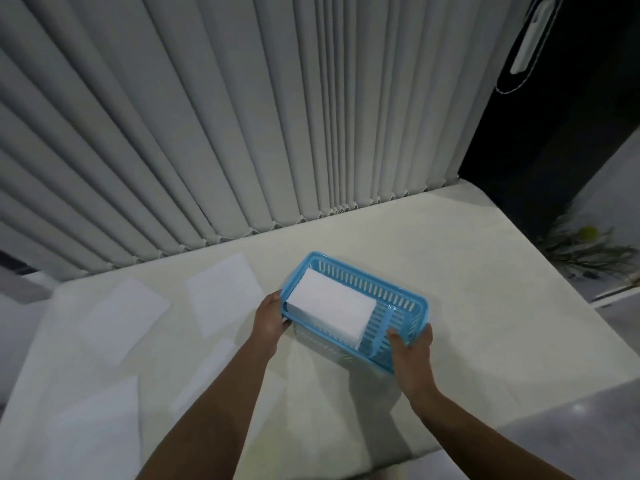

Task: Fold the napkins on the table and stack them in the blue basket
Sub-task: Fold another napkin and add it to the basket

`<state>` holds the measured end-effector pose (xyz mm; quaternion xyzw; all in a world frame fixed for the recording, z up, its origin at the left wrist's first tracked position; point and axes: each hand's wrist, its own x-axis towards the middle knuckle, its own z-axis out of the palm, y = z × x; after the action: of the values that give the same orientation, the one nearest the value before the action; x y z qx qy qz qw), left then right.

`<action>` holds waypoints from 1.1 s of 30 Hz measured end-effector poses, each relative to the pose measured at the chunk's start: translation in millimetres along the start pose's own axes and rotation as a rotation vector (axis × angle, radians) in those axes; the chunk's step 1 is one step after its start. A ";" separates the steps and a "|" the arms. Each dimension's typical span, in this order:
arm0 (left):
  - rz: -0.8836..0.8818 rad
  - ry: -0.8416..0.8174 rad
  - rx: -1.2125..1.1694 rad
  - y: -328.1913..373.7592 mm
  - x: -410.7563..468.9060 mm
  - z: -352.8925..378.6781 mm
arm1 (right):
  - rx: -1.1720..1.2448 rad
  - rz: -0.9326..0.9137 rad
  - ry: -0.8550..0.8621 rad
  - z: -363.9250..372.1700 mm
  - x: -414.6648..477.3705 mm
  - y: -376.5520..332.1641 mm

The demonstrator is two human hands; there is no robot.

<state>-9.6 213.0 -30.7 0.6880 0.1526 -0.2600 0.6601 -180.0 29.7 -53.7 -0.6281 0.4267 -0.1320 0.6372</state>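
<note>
Both hands hold the blue basket [393, 289] over the right-middle part of the pale surface [450, 251]. The left hand [272, 318] grasps the basket's left short end, its fingers curled at the rim and mostly hidden behind it. The right hand [412, 349] grips the near right corner, with the thumb hooked over the rim to the inside and the fingers wrapped round the outside. The basket sits at an angle to the surface's edges; I cannot tell whether it rests on the surface or is lifted just above it.

A folded white stack of napkins [332, 306] lies inside the basket, filling its left part and leaving the slotted right end bare.

Left of the basket, unfolded napkins lie flat on the surface: one [223, 292] just beside the left hand, another [126, 317] farther left, and a third [95, 427] near the front edge. Grey vertical blinds [207, 116] hang behind the surface.
</note>
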 end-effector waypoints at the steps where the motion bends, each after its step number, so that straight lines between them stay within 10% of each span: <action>1: -0.008 -0.007 -0.008 0.3 -1.6 -6.2 | 0.002 0.003 0.005 5.1 -7.0 3.2; 10: -0.001 -0.024 0.088 -11.5 -2.3 -34.5 | -0.076 0.080 0.078 29.3 -39.5 19.6; 16: 0.183 0.019 0.512 -24.5 -17.3 -54.7 | -0.650 -0.198 0.207 37.0 -61.6 -3.5; 33: 0.179 0.367 0.911 -88.5 -74.0 -207.1 | -1.485 -0.953 -0.576 207.3 -94.2 -17.7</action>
<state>-86.7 434.7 -64.0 0.9512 0.0776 -0.1170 0.2747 -83.0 235.5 -33.6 -0.9927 -0.0759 0.0883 0.0316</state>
